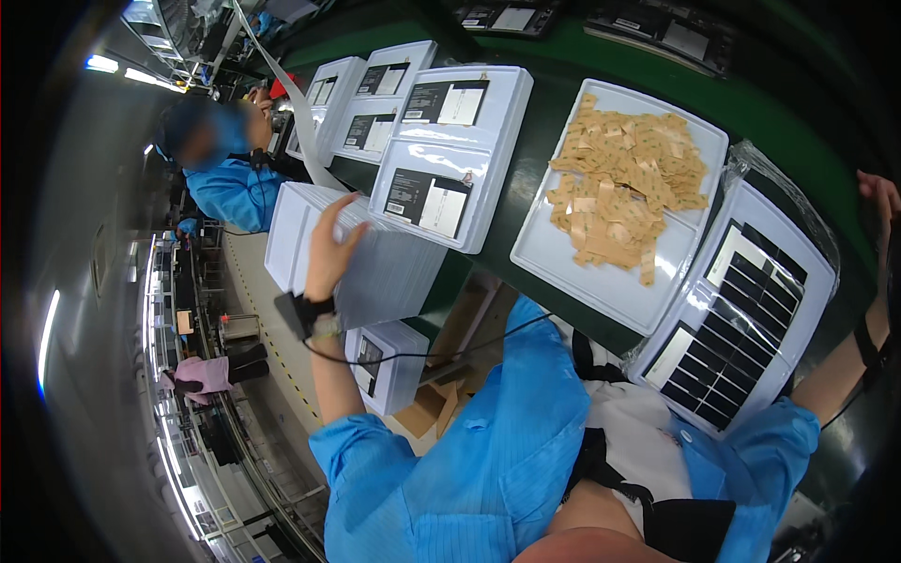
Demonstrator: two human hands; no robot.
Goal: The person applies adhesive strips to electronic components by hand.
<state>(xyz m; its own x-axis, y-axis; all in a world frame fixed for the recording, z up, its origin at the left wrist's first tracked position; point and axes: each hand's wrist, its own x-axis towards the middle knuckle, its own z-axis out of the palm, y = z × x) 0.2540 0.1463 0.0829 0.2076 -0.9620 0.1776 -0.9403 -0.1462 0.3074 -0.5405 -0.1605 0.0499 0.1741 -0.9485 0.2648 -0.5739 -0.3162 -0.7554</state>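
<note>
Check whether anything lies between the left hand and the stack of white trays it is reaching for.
Nothing visible does. The left hand already rests flat on top of the stack of white trays, fingers spread on the upper tray. The right hand is far off at the picture's right edge.

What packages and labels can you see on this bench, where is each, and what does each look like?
White boxes: flat, rectangular, lined along the green bench, each with a black-and-white label.
White stack: under the left hand.
Small white box: below the stack, dark label.
White tray: centre, heaped with tan paper strips.
Bagged tray: right, clear plastic, dark rectangular cells.
</note>
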